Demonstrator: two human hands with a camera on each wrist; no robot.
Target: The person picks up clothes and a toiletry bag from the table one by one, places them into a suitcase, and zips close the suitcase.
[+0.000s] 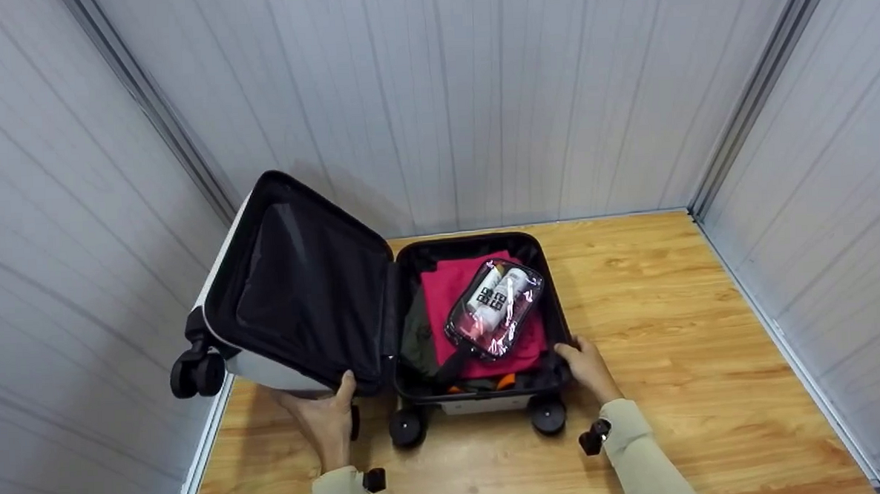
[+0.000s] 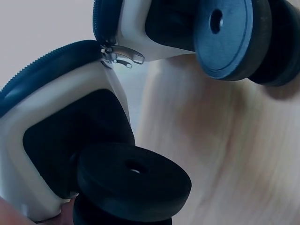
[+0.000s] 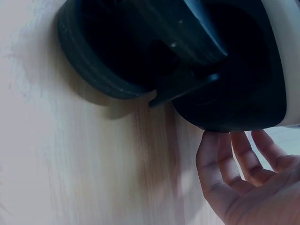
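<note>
A white suitcase (image 1: 491,405) lies opened out on the floor, its black-lined lid half (image 1: 315,282) raised and tilted on the left. My left hand (image 1: 325,415) grips the lid's lower edge, thumb over the rim and fingers underneath. At the base's front right corner, my right hand (image 1: 590,367) holds the edge with its thumb on the rim. Bent fingers (image 3: 213,164) meet the corner's outer side in the right wrist view. A clear toiletry pouch (image 1: 496,308) with white bottles lies on folded red clothing (image 1: 442,299) in the base, beside dark green cloth (image 1: 418,337).
Black wheels (image 1: 547,414) stick out from the suitcase's near end. Zipper pulls (image 2: 124,58) hang where the two halves meet. Pale panel walls (image 1: 464,112) stand behind and on both sides, and wood flooring (image 1: 657,289) stretches to the right.
</note>
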